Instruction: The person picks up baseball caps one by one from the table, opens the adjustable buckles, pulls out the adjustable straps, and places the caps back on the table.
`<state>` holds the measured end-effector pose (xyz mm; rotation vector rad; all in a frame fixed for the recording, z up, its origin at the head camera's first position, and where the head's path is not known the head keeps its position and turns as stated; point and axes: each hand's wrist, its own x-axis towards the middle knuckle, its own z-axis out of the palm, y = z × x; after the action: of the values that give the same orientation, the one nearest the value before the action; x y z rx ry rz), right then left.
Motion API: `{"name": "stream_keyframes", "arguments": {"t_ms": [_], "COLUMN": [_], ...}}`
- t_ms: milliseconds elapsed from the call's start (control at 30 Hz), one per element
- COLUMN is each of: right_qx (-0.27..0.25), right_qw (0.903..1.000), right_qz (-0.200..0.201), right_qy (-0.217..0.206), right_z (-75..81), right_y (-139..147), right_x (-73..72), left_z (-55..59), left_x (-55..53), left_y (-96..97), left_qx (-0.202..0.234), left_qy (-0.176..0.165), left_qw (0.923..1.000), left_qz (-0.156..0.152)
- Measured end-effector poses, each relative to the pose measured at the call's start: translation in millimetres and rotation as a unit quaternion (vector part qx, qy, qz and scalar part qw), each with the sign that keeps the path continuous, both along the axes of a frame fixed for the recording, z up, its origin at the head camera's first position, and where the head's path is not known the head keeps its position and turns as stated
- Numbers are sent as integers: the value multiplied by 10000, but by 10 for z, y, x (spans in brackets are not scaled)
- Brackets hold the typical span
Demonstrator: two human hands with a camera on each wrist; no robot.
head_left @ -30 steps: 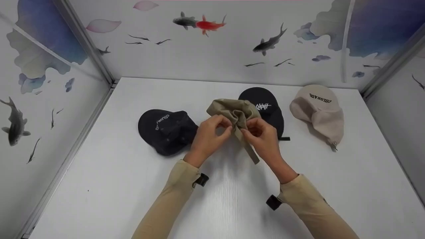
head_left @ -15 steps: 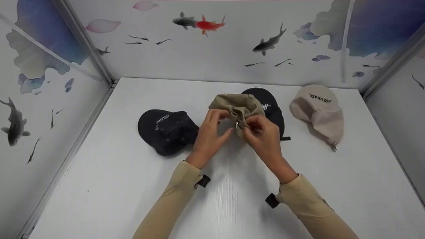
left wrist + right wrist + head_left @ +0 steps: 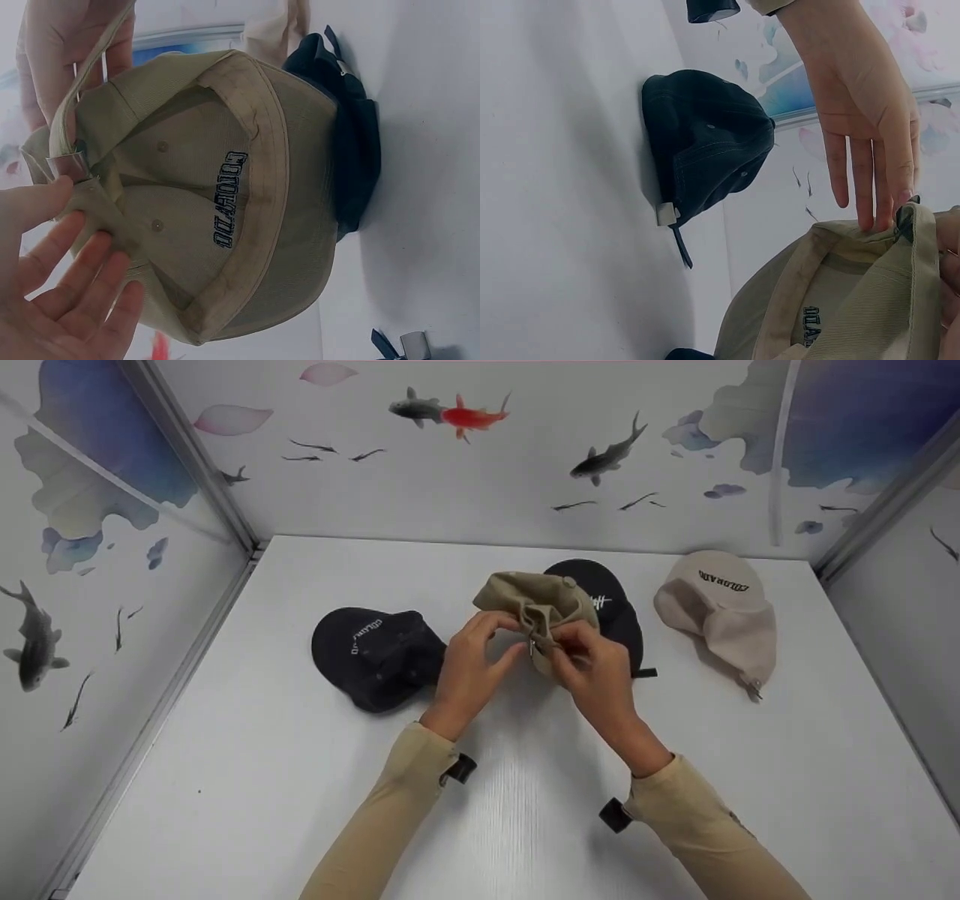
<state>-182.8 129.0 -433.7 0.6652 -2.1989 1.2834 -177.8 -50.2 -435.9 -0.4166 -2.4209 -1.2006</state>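
Observation:
Lifted over the table is a khaki baseball cap [image 3: 510, 587], its inside turned toward the left wrist view. My right hand [image 3: 604, 679] pinches the back band beside the adjusting strap [image 3: 64, 126]. The left hand [image 3: 71, 300] has its thumb at the metal buckle [image 3: 69, 166], with loosely spread fingers against the band; in the right wrist view those fingers look nearly straight. Dark lettering shows inside the crown. In the right wrist view, only a few fingers of the right hand [image 3: 952, 274] show at the edge, the rest being out of frame.
A dark navy cap [image 3: 375, 652] lies left of the hands. Behind the khaki cap sits a black cap [image 3: 596, 577], partly covered by it. A pale beige cap [image 3: 724, 607] rests at the far right. Printed panels [image 3: 480, 495] enclose the white table [image 3: 517, 825].
The khaki cap has tipped up slightly. Its strap tail, hanging toward the lower right before, has swung out of that spot, and the buckle shows. The left thumb and fingers have spread apart.

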Motion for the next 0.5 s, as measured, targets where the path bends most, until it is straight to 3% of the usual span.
{"name": "stream_keyframes", "arguments": {"t_ms": [500], "right_qx": [207], "right_qw": [9996], "right_qz": [66], "right_qy": [167], "right_z": [-28], "right_y": [-44], "right_x": [12], "left_z": [1], "left_x": [-8], "left_y": [42], "left_qx": [-194], "left_qy": [110], "left_qw": [9988], "left_qz": [443]}}
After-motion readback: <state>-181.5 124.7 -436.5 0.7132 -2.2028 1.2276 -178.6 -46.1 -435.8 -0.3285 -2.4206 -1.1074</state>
